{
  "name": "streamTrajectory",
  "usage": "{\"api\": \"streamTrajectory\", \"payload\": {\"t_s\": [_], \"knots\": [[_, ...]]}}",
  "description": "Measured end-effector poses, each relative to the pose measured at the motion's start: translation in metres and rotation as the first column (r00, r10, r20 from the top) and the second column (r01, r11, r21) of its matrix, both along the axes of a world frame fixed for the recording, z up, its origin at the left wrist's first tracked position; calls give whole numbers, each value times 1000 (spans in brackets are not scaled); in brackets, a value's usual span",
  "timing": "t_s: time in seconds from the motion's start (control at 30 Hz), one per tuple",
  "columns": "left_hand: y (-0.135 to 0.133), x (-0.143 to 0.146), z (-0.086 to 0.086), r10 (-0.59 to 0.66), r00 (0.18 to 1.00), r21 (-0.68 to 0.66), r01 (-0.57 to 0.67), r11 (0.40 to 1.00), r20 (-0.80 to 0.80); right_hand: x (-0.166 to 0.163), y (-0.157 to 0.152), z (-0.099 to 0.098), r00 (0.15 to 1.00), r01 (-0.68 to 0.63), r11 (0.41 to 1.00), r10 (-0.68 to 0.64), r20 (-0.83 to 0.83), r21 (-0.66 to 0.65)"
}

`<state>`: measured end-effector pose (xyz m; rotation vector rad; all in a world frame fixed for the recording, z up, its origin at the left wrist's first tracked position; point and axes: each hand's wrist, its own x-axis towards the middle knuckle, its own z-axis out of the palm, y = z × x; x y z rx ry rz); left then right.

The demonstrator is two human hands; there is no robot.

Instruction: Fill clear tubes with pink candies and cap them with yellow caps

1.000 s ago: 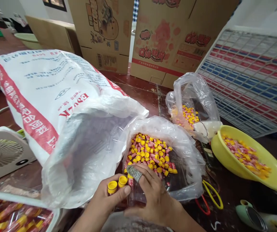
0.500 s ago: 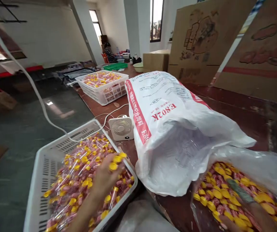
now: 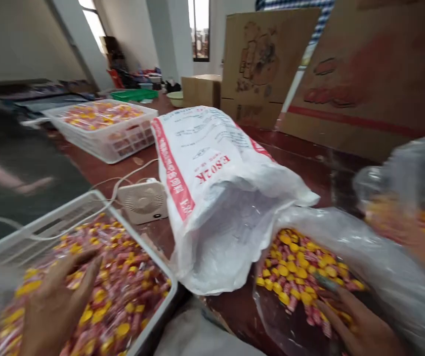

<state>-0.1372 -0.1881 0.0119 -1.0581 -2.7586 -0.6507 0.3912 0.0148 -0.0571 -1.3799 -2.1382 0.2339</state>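
- The left hand (image 3: 60,291) is spread, thumb and fingers parted, over the white slotted plastic crate (image 3: 160,264); nothing shows in its grasp, though blur hides whether it touches what lies below.
- Under it, clear tubes with round yellow caps and red contents (image 3: 121,277) lie in a loose heap, the crate's raised walls probably keeping them from rolling away.
- The right hand (image 3: 361,321) reaches into the open clear plastic bag (image 3: 375,262), fingers bent at the edge of a pile of small red-and-white pieces with yellow caps (image 3: 294,267); I cannot tell whether it pinches one. A grey-green wrap (image 3: 325,282) covers one fingertip, perhaps as protection.
- The bag's film is spread wide around the pile, which likely leaves the pieces easy to pick.
- Between the hands, the white sack with red bands and lettering (image 3: 205,148) lies on the red-brown table (image 3: 231,316), mouth towards the person, seemingly for access from either side; its contents are too blurred to make out.
- A small white square fan (image 3: 144,202) stands just beside the sack.
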Motion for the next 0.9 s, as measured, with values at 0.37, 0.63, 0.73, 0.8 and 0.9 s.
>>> {"api": "streamTrajectory", "payload": {"t_s": [0.37, 0.63, 0.73, 0.8, 0.9], "knots": [[194, 130, 7, -509, 821, 84, 544, 835, -258, 3, -35, 12, 997, 65, 998, -63, 53, -24], [264, 90, 8, -430, 898, 107, 420, 901, 92, 8, -32, 5, 999, 31, 996, -30, 15, -82], [300, 96, 41, -524, 849, 323, 478, 817, 70, 5, -28, 9, 1000, 9, 995, -9, 5, -94], [322, 100, 71, -573, 819, 460, 498, 736, 31, 2, -28, 14, 1000, 12, 994, -13, -11, -111], [331, 100, 108, -607, 795, 578, 498, 647, -6, -2, -31, 21, 999, 23, 990, -28, -31, -142]]}}
